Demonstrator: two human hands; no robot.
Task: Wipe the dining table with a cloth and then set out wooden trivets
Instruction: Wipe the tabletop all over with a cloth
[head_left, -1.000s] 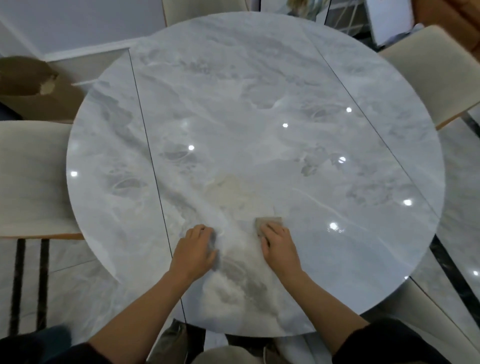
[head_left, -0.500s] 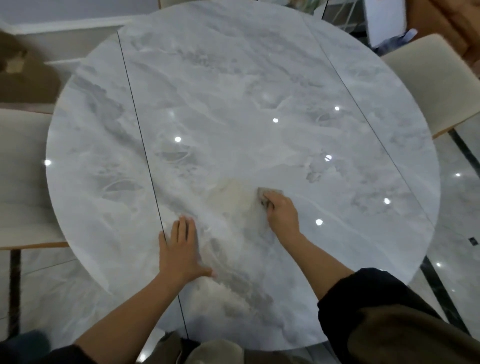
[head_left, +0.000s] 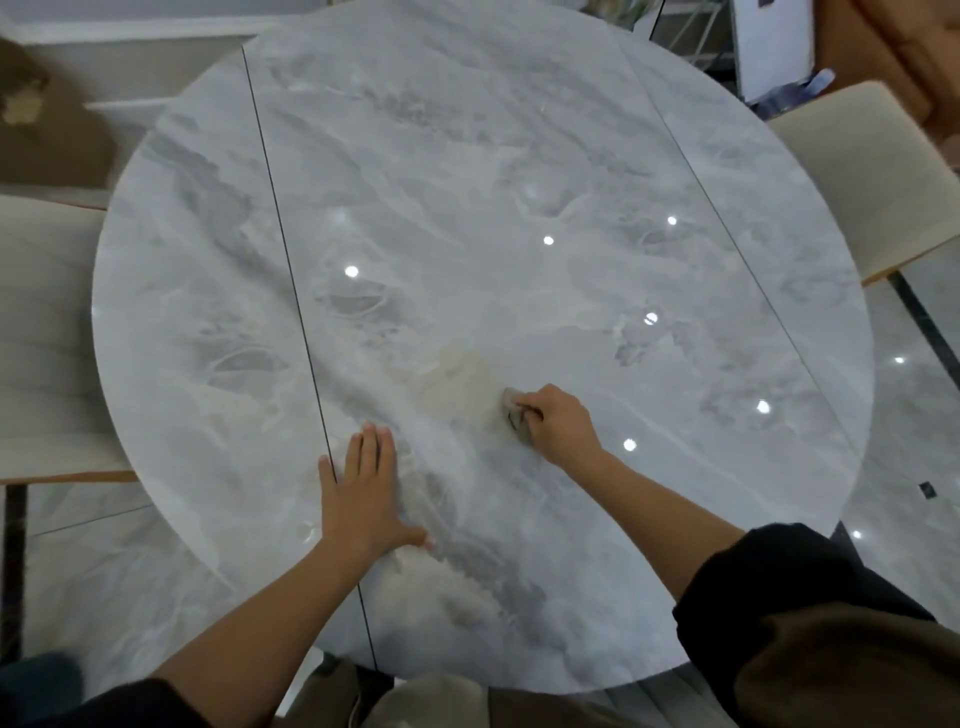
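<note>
A round grey marble dining table (head_left: 467, 182) fills the view, with two thin dark seams running across it. My right hand (head_left: 558, 422) presses a small folded grey-beige cloth (head_left: 515, 413) onto the table a little right of centre; most of the cloth is hidden under the fingers. My left hand (head_left: 363, 493) lies flat on the tabletop near the left seam, fingers together and stretched out, holding nothing. No wooden trivets are in view.
Cream upholstered chairs stand at the left (head_left: 47, 338) and at the upper right (head_left: 872, 171). The floor (head_left: 914, 405) around the table is glossy marble with dark inlay lines. A brown cardboard box (head_left: 36, 119) sits at the upper left.
My right hand has slid the cloth forward, away from me, then turned it sideways. My left hand went from curled to flat on the table.
</note>
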